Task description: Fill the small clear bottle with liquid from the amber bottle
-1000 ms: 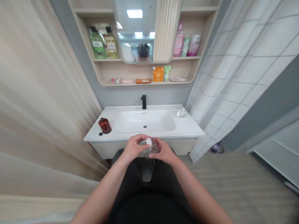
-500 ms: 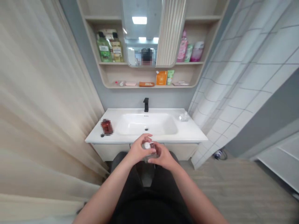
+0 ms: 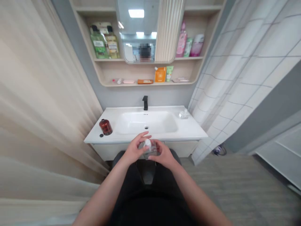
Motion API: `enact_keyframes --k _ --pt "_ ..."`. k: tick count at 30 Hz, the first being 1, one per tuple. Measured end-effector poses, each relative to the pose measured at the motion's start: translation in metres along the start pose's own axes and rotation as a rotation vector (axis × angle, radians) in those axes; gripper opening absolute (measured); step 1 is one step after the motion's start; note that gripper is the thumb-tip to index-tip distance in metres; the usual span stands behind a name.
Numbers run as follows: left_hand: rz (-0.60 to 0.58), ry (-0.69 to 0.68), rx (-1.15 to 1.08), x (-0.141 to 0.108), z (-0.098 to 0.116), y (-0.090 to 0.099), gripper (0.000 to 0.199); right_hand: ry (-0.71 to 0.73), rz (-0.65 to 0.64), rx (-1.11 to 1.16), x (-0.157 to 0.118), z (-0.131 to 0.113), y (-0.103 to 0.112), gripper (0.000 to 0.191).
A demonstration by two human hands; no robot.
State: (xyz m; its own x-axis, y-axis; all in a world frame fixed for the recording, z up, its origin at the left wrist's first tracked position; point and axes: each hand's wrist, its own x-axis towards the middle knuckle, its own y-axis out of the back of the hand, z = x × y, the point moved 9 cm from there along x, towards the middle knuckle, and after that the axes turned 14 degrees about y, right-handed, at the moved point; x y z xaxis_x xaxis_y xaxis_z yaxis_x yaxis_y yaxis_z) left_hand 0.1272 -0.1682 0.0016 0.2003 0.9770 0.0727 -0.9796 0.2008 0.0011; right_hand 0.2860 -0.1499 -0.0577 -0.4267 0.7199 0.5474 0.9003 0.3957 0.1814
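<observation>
Right hand (image 3: 164, 153) snug around near-upright clear bottle (image 3: 152, 147), cap (image 3: 147, 143) upward, left hand (image 3: 135, 149) half-open alongside.

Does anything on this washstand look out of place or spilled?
One small oddity: a dark round piece lies loose on the counter beside the brown bottle; perhaps it is the bottle's cap. I see no spill.

Beyond the hands (image 3: 134, 150), a white table (image 3: 94, 137) is set against a grey wall (image 3: 169, 96), with a mirrored shelf unit (image 3: 136, 71) mounted above. Left of them a beige curtain (image 3: 47, 110) is hung; right, a checked one (image 3: 225, 97), over grey-brown floor (image 3: 235, 188).
</observation>
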Motion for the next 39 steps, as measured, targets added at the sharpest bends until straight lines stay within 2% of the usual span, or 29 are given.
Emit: enact_keyframes --k 4,7,11,16,20,23,27,29,32,39 --pt "0.224 -0.045 0.092 0.001 -0.004 0.012 0.056 -0.055 0.034 0.007 -0.001 0.001 0.007 0.091" --pt "0.305 -0.063 0.146 -0.003 -0.007 0.011 0.037 -0.047 0.057 -0.049 0.002 -0.006 0.014 0.089" --pt "0.399 -0.054 0.184 -0.010 -0.007 0.010 0.032 -0.002 0.062 -0.173 0.005 -0.017 0.019 0.085" --pt "0.551 -0.083 0.399 -0.015 0.008 0.017 0.024 0.095 0.092 -0.452 0.005 -0.035 0.020 0.076" --pt "0.510 -0.104 0.517 -0.012 0.020 0.022 0.017 0.122 0.060 -0.531 0.005 -0.040 0.018 0.075" --pt "0.514 -0.159 0.585 -0.012 0.034 0.031 0.024 0.113 0.044 -0.543 0.005 -0.038 0.021 0.076" --pt "0.343 -0.166 0.543 -0.002 0.039 0.031 0.020 0.118 0.029 -0.556 0.004 -0.037 0.023 0.078" --pt "0.327 -0.149 0.486 0.002 0.038 0.036 0.024 0.106 0.025 -0.567 0.004 -0.037 0.024 0.079" --pt "0.368 -0.102 0.416 0.006 0.028 0.045 0.026 0.077 0.024 -0.580 0.003 -0.036 0.025 0.080" --pt "0.332 -0.041 0.265 0.002 0.008 0.051 0.029 0.065 0.024 -0.569 0.001 -0.033 0.028 0.075"
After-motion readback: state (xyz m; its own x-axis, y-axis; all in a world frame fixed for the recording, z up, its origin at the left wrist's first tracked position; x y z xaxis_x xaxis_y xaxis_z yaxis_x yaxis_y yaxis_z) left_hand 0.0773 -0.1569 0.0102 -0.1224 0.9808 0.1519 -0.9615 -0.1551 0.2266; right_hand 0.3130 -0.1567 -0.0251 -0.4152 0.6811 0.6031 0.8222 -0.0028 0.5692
